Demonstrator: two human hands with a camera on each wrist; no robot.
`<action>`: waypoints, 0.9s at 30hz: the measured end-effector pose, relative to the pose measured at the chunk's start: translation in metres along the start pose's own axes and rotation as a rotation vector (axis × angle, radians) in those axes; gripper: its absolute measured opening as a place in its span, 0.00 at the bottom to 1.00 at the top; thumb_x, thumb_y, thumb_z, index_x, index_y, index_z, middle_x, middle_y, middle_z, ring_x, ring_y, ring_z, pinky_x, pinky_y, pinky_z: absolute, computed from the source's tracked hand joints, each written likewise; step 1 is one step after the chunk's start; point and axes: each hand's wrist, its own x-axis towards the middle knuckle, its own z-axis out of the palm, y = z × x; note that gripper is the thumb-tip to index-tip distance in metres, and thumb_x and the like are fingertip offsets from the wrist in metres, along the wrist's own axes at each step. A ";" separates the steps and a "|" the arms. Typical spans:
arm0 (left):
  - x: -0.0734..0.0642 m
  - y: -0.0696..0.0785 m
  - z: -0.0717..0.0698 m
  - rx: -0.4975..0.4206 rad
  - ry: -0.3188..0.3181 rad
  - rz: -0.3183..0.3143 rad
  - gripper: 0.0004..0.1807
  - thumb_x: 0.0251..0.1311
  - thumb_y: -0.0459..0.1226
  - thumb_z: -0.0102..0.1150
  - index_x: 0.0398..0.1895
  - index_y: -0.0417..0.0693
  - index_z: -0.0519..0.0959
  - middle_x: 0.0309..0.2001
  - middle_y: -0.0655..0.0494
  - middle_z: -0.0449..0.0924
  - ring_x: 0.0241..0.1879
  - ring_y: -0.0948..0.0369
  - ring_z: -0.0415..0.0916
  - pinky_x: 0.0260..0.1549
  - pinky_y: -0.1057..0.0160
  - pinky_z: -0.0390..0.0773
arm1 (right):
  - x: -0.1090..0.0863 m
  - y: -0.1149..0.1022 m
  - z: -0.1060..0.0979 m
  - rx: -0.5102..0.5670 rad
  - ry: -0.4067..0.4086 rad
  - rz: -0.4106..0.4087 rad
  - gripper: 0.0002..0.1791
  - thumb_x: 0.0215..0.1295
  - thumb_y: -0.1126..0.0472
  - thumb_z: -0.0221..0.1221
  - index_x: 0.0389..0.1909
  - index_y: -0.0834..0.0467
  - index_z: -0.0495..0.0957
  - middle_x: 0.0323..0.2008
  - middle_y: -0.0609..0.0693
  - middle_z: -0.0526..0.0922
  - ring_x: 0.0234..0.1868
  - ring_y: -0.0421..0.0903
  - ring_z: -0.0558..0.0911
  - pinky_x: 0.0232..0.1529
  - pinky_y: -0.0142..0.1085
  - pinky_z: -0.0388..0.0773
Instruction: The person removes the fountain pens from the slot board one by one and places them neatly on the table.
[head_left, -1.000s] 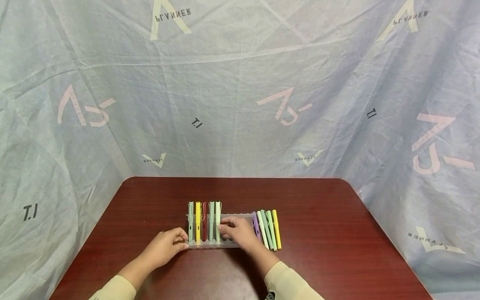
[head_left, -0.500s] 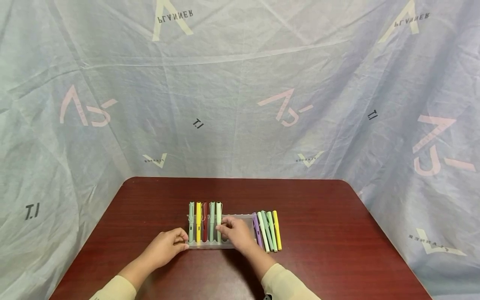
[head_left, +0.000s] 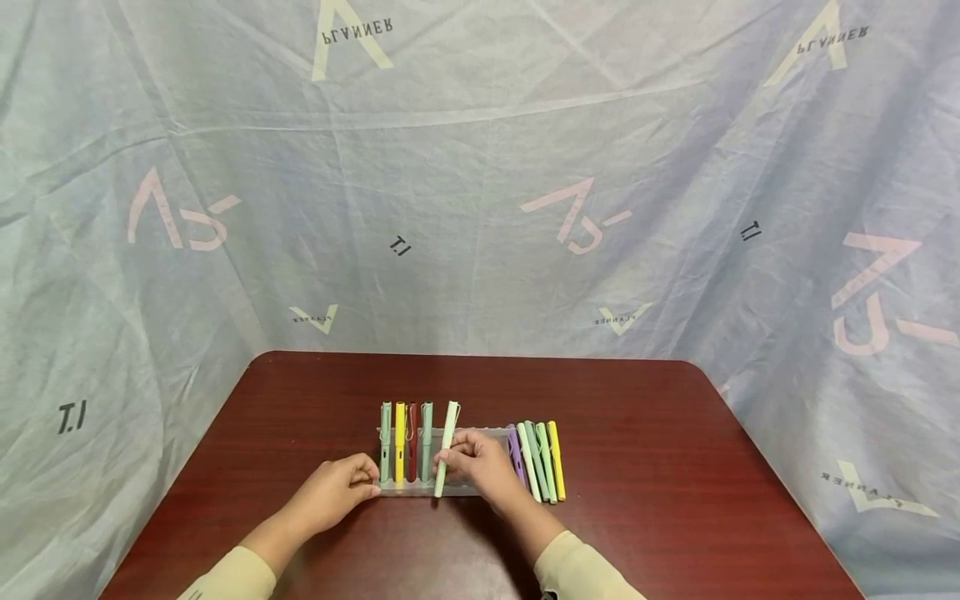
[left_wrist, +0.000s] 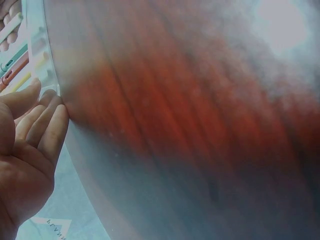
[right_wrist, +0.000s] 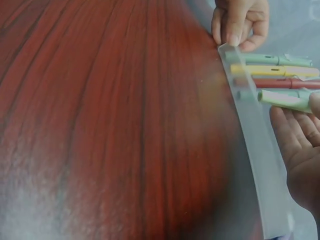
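A clear plastic pen tray [head_left: 408,492] lies at the middle of the table. My left hand [head_left: 341,492] holds its near left corner between thumb and fingers, as the right wrist view also shows. In my right hand [head_left: 483,467] a pale green pen [head_left: 448,429] is pinched between thumb and fingers. It leans over the tray, top to the right, its lower end over the front edge. Several capped pens sit in the left slots: a sage green pen [head_left: 386,446], a yellow pen [head_left: 400,450], a dark red pen [head_left: 412,450] and another sage green pen [head_left: 427,442].
Right of the tray, several pens lie side by side on the table [head_left: 637,475]: a purple pen [head_left: 515,450], several green ones and a yellow pen [head_left: 555,458] at the end. Grey printed cloth [head_left: 480,292] hangs behind and on both sides.
My right hand has lifted the pale green pen out of its slot beside the sage green pen, and it now tilts to the right. The left hand has stayed at the tray's corner.
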 end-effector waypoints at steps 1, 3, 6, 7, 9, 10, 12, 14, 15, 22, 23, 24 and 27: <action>0.000 0.000 0.000 -0.001 0.002 0.000 0.07 0.59 0.40 0.67 0.36 0.57 0.78 0.36 0.67 0.86 0.41 0.67 0.82 0.40 0.61 0.78 | 0.000 0.002 -0.001 0.011 -0.005 0.004 0.14 0.67 0.67 0.60 0.44 0.73 0.70 0.42 0.77 0.80 0.43 0.70 0.83 0.44 0.50 0.82; 0.000 0.000 0.000 -0.002 0.004 0.001 0.07 0.59 0.40 0.68 0.36 0.57 0.78 0.36 0.67 0.86 0.41 0.67 0.82 0.40 0.61 0.78 | 0.000 0.005 -0.002 0.022 -0.010 0.008 0.13 0.67 0.67 0.59 0.44 0.74 0.70 0.42 0.78 0.79 0.44 0.72 0.82 0.44 0.51 0.82; 0.000 0.000 0.001 -0.005 0.004 0.004 0.07 0.59 0.40 0.67 0.36 0.57 0.78 0.36 0.67 0.86 0.41 0.67 0.82 0.40 0.61 0.78 | -0.001 0.007 -0.005 -0.004 -0.003 0.008 0.13 0.68 0.66 0.60 0.43 0.73 0.71 0.41 0.76 0.80 0.43 0.71 0.83 0.43 0.49 0.83; 0.000 0.000 0.001 -0.005 0.004 0.005 0.07 0.59 0.40 0.67 0.36 0.57 0.78 0.36 0.67 0.86 0.41 0.67 0.82 0.40 0.62 0.78 | -0.001 0.007 -0.006 -0.012 -0.002 0.008 0.13 0.67 0.66 0.60 0.43 0.73 0.71 0.41 0.76 0.80 0.43 0.70 0.83 0.42 0.49 0.83; 0.000 0.001 0.001 -0.005 0.005 0.007 0.07 0.59 0.40 0.67 0.36 0.56 0.78 0.36 0.67 0.86 0.40 0.67 0.82 0.40 0.62 0.78 | -0.002 0.007 -0.009 -0.032 0.000 0.009 0.13 0.67 0.66 0.60 0.43 0.72 0.71 0.41 0.75 0.81 0.42 0.70 0.83 0.42 0.48 0.83; 0.000 0.001 0.000 -0.005 0.005 0.008 0.07 0.59 0.40 0.68 0.36 0.56 0.78 0.36 0.67 0.86 0.40 0.68 0.82 0.40 0.62 0.78 | -0.002 0.007 -0.010 -0.044 0.002 0.012 0.13 0.67 0.65 0.61 0.43 0.72 0.71 0.41 0.75 0.81 0.42 0.71 0.83 0.41 0.48 0.83; 0.000 0.001 0.000 -0.008 0.004 0.006 0.07 0.59 0.40 0.67 0.36 0.56 0.78 0.36 0.66 0.86 0.40 0.68 0.82 0.39 0.62 0.77 | -0.002 0.006 -0.012 -0.061 0.007 0.015 0.13 0.66 0.65 0.62 0.42 0.71 0.72 0.40 0.74 0.81 0.41 0.70 0.83 0.40 0.48 0.83; 0.000 0.001 0.000 -0.011 0.001 0.001 0.07 0.59 0.40 0.67 0.36 0.56 0.78 0.36 0.66 0.86 0.40 0.67 0.81 0.39 0.62 0.77 | -0.003 0.006 -0.014 -0.077 0.011 0.018 0.14 0.65 0.65 0.63 0.42 0.71 0.71 0.39 0.73 0.82 0.39 0.68 0.84 0.39 0.48 0.83; 0.000 0.001 0.000 -0.013 -0.001 -0.001 0.07 0.59 0.40 0.67 0.36 0.56 0.78 0.36 0.66 0.86 0.40 0.67 0.82 0.39 0.61 0.77 | -0.003 0.005 -0.014 -0.083 0.013 0.020 0.14 0.65 0.65 0.63 0.41 0.70 0.71 0.38 0.72 0.82 0.37 0.66 0.85 0.39 0.48 0.84; 0.000 0.001 -0.001 -0.020 -0.011 -0.012 0.07 0.59 0.40 0.67 0.37 0.56 0.78 0.37 0.64 0.86 0.42 0.65 0.82 0.40 0.60 0.78 | -0.004 0.006 -0.023 -0.025 -0.042 0.015 0.13 0.66 0.68 0.61 0.41 0.70 0.67 0.40 0.76 0.81 0.41 0.69 0.84 0.42 0.51 0.83; 0.000 0.002 -0.001 -0.018 -0.010 -0.013 0.07 0.59 0.40 0.67 0.37 0.55 0.78 0.37 0.64 0.86 0.42 0.65 0.82 0.40 0.60 0.78 | -0.004 0.006 -0.024 -0.019 -0.053 0.012 0.13 0.66 0.68 0.60 0.42 0.70 0.67 0.41 0.76 0.81 0.43 0.70 0.83 0.42 0.51 0.82; 0.000 0.002 -0.001 -0.018 -0.009 -0.014 0.07 0.59 0.40 0.67 0.37 0.55 0.78 0.37 0.64 0.86 0.42 0.65 0.82 0.41 0.59 0.78 | -0.004 0.006 -0.026 -0.021 -0.065 0.012 0.14 0.66 0.68 0.60 0.44 0.71 0.67 0.41 0.75 0.82 0.44 0.70 0.83 0.43 0.51 0.82; 0.000 0.002 0.000 -0.015 -0.007 -0.015 0.07 0.59 0.39 0.67 0.37 0.55 0.78 0.37 0.64 0.86 0.42 0.65 0.82 0.41 0.59 0.78 | -0.006 0.005 -0.030 -0.045 -0.085 0.018 0.18 0.67 0.67 0.60 0.49 0.76 0.67 0.41 0.72 0.83 0.43 0.63 0.85 0.44 0.49 0.83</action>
